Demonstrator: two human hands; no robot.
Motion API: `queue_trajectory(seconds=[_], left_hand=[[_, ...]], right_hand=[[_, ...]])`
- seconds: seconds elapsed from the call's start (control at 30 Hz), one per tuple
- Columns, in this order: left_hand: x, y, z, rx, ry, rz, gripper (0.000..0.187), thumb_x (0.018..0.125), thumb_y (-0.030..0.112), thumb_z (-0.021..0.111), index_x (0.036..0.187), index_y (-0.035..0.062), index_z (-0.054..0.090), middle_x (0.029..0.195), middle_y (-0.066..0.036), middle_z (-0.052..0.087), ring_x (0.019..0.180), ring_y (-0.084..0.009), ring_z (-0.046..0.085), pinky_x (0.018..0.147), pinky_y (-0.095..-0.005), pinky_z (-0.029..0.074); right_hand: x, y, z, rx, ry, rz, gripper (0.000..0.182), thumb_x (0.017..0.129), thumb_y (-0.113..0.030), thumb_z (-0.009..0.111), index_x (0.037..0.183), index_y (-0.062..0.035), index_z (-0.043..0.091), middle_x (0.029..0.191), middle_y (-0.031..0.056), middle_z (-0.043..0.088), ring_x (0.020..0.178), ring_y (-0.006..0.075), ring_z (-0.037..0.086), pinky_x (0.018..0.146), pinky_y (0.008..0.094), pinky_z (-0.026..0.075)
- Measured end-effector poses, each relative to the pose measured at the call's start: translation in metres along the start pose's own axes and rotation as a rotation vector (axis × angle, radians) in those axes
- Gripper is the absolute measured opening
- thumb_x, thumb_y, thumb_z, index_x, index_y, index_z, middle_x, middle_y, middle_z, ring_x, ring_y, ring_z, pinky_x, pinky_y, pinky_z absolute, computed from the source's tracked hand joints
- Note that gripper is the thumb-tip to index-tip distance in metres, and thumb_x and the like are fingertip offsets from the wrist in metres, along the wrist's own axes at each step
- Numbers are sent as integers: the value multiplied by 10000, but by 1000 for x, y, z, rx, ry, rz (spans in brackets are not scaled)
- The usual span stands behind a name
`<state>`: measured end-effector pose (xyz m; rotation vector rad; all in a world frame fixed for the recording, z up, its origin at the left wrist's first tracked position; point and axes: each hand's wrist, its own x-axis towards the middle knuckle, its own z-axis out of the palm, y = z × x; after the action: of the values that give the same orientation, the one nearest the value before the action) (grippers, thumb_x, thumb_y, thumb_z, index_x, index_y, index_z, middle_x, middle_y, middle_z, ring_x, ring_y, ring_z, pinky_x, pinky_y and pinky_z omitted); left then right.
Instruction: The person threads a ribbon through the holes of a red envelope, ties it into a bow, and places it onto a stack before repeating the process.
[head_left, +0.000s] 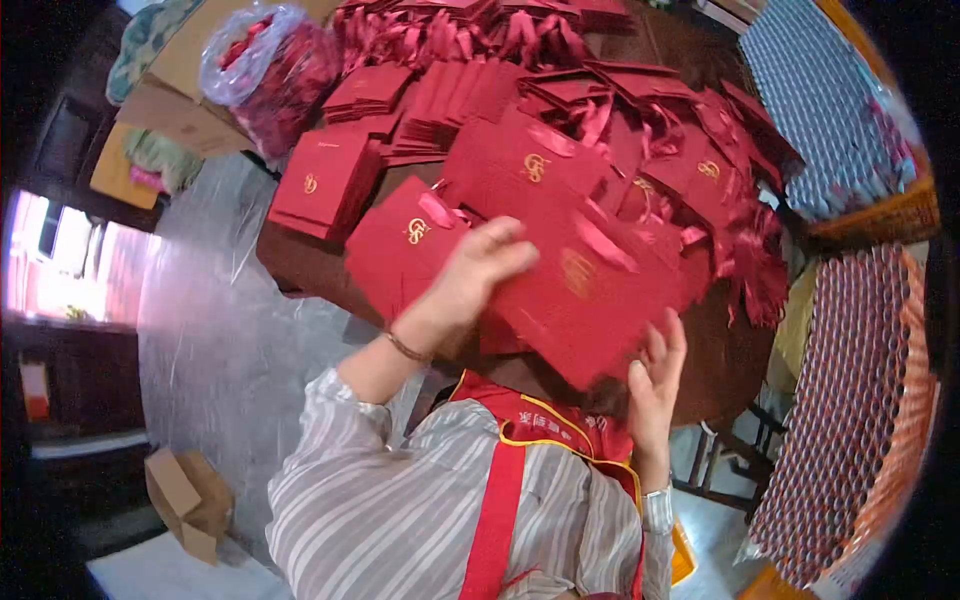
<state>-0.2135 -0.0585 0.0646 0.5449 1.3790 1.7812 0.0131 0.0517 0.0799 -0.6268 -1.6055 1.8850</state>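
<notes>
A large red paper bag (575, 320) with a gold logo and a pink ribbon handle lies tilted between my hands, slightly blurred. My left hand (482, 268) is at its left edge, fingers curled and close together on the bag. Near the bag's lower right corner is my right hand (658, 375), its fingers apart and the thumb raised. Whether the right fingertips touch the bag is unclear. Another red bag (395, 250) with a pink ribbon sits to the left, partly behind my left forearm. A further logo bag (530, 160) lies just beyond.
Stacked red bags (320, 185) and ribbons cover much of the brown round table (735, 365). A plastic sack of red items (270, 75) stands at the upper left. Patterned packs fill crates on the right. An open cardboard box (190, 500) is on the floor, lower left.
</notes>
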Motion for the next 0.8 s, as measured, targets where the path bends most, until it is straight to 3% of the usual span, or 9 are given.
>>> queue_trajectory(seconds=[0.07, 0.13, 0.2, 0.27, 0.3, 0.47, 0.57, 0.67, 0.8], left_hand=[[5, 22, -58, -15, 136, -9, 325, 837, 164, 602, 1102, -17, 554, 1017, -36, 596, 912, -107, 553, 796, -261, 446], [8, 47, -109, 137, 107, 61, 359, 843, 184, 600, 1131, -24, 552, 1024, -52, 607, 918, -121, 566, 815, -269, 447], [11, 53, -148, 464, 207, 59, 342, 834, 209, 590, 1085, -24, 588, 989, -85, 638, 910, -151, 591, 802, -278, 456], [16, 58, -171, 1216, 316, 39, 393, 832, 254, 594, 1087, -45, 580, 994, -144, 643, 935, -208, 603, 819, -306, 454], [17, 55, -171, 1361, 333, 122, 410, 831, 274, 588, 1099, -35, 573, 1018, -185, 628, 961, -267, 602, 832, -331, 451], [11, 54, -143, 1539, 444, 270, 366, 823, 274, 558, 1110, 47, 570, 1041, -175, 600, 965, -324, 567, 819, -405, 457], [1, 35, -143, 1656, 600, 554, 388, 799, 251, 601, 1143, 79, 549, 1173, -137, 542, 1052, -319, 507, 861, -428, 402], [-37, 18, -117, 1532, 846, 680, 467, 794, 259, 615, 1209, 75, 507, 1272, -144, 448, 1154, -312, 422, 948, -430, 295], [-73, -31, -121, 1057, 1095, 510, 594, 873, 292, 526, 1364, 49, 296, 1409, -196, 252, 1310, -331, 232, 1050, -446, 166]], right_hand=[[12, 9, 3, 46, -188, 98, 507, 872, -102, 526, 1330, -34, 317, 1229, 128, 487, 1091, 216, 502, 946, 332, 392], [12, 23, 5, -31, -295, 245, 415, 876, -66, 519, 1272, -22, 404, 1151, 113, 546, 1047, 187, 530, 920, 305, 414], [10, 36, 13, -125, -399, 374, 375, 882, -66, 529, 1243, -15, 441, 1127, 97, 556, 1026, 150, 525, 904, 279, 413], [8, 52, 25, -166, -579, 469, 387, 886, -84, 533, 1251, -10, 429, 1126, 91, 552, 1011, 133, 521, 889, 266, 412], [7, 60, 33, -162, -646, 499, 413, 887, -104, 540, 1267, -11, 408, 1123, 93, 546, 1001, 115, 514, 872, 257, 414], [13, 84, 66, -34, -669, 592, 491, 892, -126, 537, 1327, -39, 326, 1122, 97, 535, 974, 117, 514, 844, 234, 411], [20, 88, 69, 0, -635, 605, 492, 891, -133, 541, 1325, -42, 329, 1120, 88, 536, 973, 113, 511, 832, 224, 405], [21, 92, 65, 36, -612, 600, 454, 889, -129, 542, 1296, -30, 368, 1121, 76, 543, 974, 103, 509, 829, 226, 403], [17, 92, 64, -27, -617, 554, 350, 884, -100, 538, 1217, -21, 469, 1107, 75, 561, 994, 108, 511, 860, 232, 402]])
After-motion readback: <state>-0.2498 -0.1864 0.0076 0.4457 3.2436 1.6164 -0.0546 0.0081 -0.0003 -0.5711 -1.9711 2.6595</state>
